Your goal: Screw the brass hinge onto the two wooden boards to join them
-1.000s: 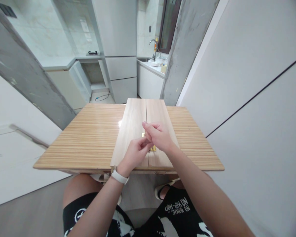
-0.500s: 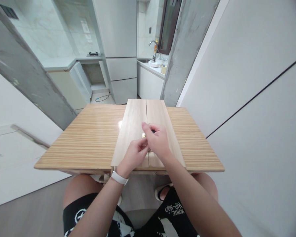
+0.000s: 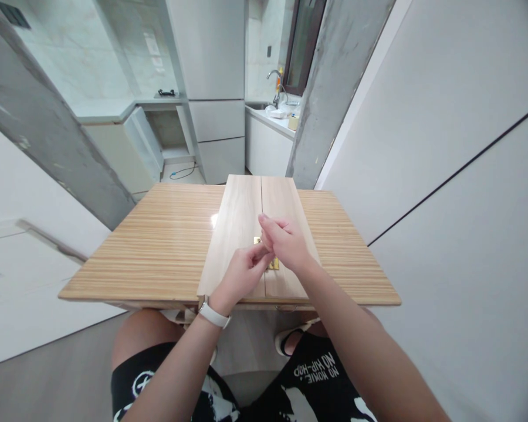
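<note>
Two pale wooden boards, a left board and a right board, lie side by side with a narrow seam between them. A brass hinge shows at the seam, partly covered by my fingers. My left hand rests low over the seam, its fingertips pinched together at the hinge. Just above and right of it, my right hand is closed in a fist with the thumb on top. Whatever either hand grips is hidden by the fingers.
Under the boards is a wood-grain table, its front edge above my knees. A concrete pillar and a white panel stand to the right. Beyond are a fridge and a sink counter.
My right hand has shifted slightly right and turned, and the dark thing seen in its grip is now hidden. More of the brass hinge shows. My left fingertips have moved slightly right.
</note>
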`<state>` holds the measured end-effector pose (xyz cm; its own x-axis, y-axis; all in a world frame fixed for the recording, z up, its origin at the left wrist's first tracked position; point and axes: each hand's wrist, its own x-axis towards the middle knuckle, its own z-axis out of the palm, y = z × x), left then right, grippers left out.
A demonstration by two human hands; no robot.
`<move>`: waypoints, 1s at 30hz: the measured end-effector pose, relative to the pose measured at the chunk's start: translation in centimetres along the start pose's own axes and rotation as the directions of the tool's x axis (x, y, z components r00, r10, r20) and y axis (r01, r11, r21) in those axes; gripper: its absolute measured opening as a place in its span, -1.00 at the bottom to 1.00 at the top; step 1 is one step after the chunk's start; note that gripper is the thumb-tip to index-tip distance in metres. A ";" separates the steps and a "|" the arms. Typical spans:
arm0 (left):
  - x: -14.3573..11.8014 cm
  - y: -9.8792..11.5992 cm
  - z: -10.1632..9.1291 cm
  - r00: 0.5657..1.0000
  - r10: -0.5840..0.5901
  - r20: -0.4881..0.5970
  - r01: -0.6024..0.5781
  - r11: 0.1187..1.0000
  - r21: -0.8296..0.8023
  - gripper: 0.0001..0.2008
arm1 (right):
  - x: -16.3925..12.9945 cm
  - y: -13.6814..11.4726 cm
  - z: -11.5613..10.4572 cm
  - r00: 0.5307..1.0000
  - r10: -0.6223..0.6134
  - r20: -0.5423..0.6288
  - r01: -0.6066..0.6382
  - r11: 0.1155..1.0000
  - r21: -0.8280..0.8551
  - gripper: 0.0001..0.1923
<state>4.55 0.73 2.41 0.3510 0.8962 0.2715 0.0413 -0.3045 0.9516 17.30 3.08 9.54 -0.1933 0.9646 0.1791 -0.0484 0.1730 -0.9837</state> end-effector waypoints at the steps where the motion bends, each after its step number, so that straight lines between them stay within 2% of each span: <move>1: 0.0 0.0 0.0 1.000 0.000 0.007 0.000 1.000 -0.009 -0.75 | -0.3 0.0 0.3 0.997 -0.025 -0.078 0.024 1.000 -0.017 -0.27; 4: 0.1 0.0 0.2 1.000 0.002 0.027 -0.001 1.000 -0.008 -0.78 | -1.2 -0.1 1.1 0.953 -0.095 -0.287 0.072 0.993 -0.088 -0.30; 6: 0.2 -0.2 0.3 1.000 0.010 0.024 -0.010 1.000 0.005 -0.82 | -1.5 -0.1 1.3 0.937 -0.110 -0.332 0.072 0.989 -0.126 -0.32; 8: 0.2 -0.4 0.3 1.000 0.017 0.005 -0.017 1.000 0.011 -0.85 | -1.6 -0.2 0.9 0.953 -0.135 -0.270 0.091 0.981 -0.168 -0.37; 10: 0.1 -0.7 0.2 1.000 0.008 -0.029 -0.008 1.000 0.025 -0.84 | -1.7 -0.1 0.0 0.973 -0.187 -0.137 0.149 0.957 -0.247 -0.52; 12: -0.1 -0.9 0.0 0.997 0.001 -0.075 0.002 0.999 0.049 -0.82 | -2.1 0.1 -1.3 0.971 -0.239 0.003 0.222 0.899 -0.378 -0.74; 15: -0.3 -0.7 0.0 0.995 0.021 -0.101 -0.016 0.999 0.051 -0.77 | -2.8 0.3 -3.0 0.962 -0.229 0.151 0.274 0.773 -0.572 -0.77; 18: -0.3 0.6 0.3 0.997 0.041 -0.069 -0.041 0.999 0.004 -0.73 | -3.7 -0.4 -3.5 0.957 -0.198 0.211 0.288 0.733 -0.616 -0.74; 20: -0.4 1.7 0.3 0.999 0.032 -0.044 -0.034 0.999 -0.030 -0.71 | -4.2 -1.5 -3.6 0.952 -0.224 0.206 0.304 0.729 -0.612 -0.77; 22: -0.5 2.6 -0.1 0.999 0.005 -0.031 -0.006 0.999 -0.046 -0.66 | -4.9 -2.7 -4.2 0.950 -0.269 0.158 0.308 0.729 -0.612 -0.80; 25: -1.1 2.8 -2.4 0.986 -0.037 -0.161 0.043 0.998 0.039 -0.64 | -6.5 -3.4 -7.0 0.931 -0.359 -0.064 0.240 0.735 -0.634 -0.84; 28: -2.1 1.3 -6.1 0.952 -0.071 -0.298 0.114 0.985 0.131 -0.62 | -8.7 -1.5 -11.3 0.874 -0.406 -0.267 0.114 0.705 -0.700 -0.79; 30: -2.8 -0.1 -8.6 0.918 -0.081 -0.388 0.173 0.963 0.208 -0.59 | -10.1 1.0 -14.3 0.801 -0.399 -0.446 -0.046 0.703 -0.710 -0.73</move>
<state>-4.51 1.07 2.81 -0.0445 0.9725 0.2284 0.2953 -0.2057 0.9330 33.21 -3.68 6.55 0.3020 0.7924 0.5300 0.6706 0.2186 -0.7089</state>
